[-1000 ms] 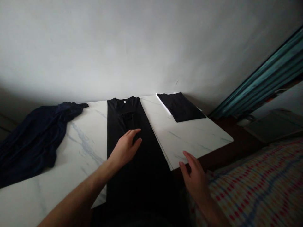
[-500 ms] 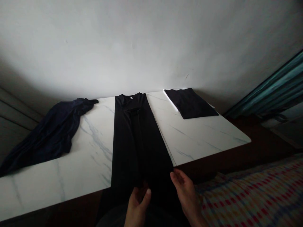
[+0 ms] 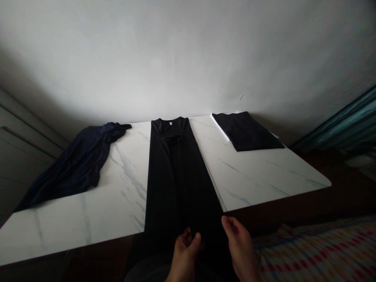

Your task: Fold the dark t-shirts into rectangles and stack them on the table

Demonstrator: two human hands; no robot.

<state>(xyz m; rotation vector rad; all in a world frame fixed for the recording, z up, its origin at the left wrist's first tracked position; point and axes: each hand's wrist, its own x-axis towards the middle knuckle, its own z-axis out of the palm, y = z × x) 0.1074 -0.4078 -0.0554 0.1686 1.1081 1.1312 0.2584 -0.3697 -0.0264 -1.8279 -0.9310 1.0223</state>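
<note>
A long black garment (image 3: 164, 176) lies lengthwise over the table, folded narrow, with its neckline and a small white label at the wall end. Its near end hangs past the table's front edge, where the dark fabric is hard to make out. My right hand (image 3: 241, 246) is closed at the garment's right edge, thumb and fingers pinched together. Lower and further left, my left hand (image 3: 185, 252) has its fingers curled at the middle of the hanging cloth, the thumb pointing up. The fabric between the fingers of both hands is barely visible.
The white marbled table (image 3: 117, 199) stands against a pale wall (image 3: 176, 58). A crumpled dark blue garment (image 3: 76, 160) drapes on its left side. On the right, a folded black garment (image 3: 249, 131) rests on something white. Colourful patterned cloth (image 3: 317, 250) lies at lower right.
The camera has turned slightly left, so everything sits further right in the picture. My left hand has shifted a little rightward along the cloth; the garments on the table look unchanged.
</note>
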